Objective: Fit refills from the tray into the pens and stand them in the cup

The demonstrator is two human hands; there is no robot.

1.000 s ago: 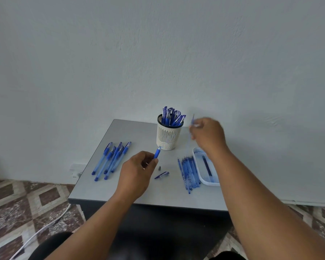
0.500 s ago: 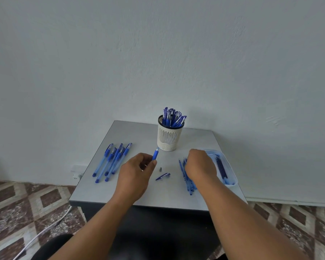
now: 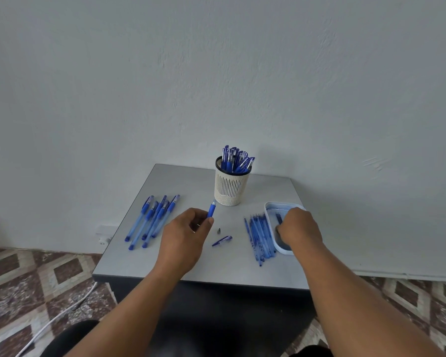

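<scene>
Since a moment ago our right hand [image 3: 298, 226] has moved from the loose refills [image 3: 260, 237] into the tray [image 3: 269, 210], its grip curled over the refills there; whether it pinches one we cannot tell. Our left hand [image 3: 184, 234] still grips the pen barrel [image 3: 211, 210], the cup [image 3: 231, 185] just beyond it, so we judge a fresh refill is being fetched.

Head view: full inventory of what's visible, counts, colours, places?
table: one, grey, against the wall
cup: one, white, slotted, table's far middle, holding several capped blue pens
capped pens: about five, blue, lying on the table's left
loose refills: a bunch, blue, just left of the tray
tray: one, white, table's right edge
pen cap: one, blue, table centre
pen tip: one, dark, beside the cap
cable: one, white, on the patterned floor
left hand: holds a blue pen barrel
right hand: reaching into the tray; grasp unclear
</scene>
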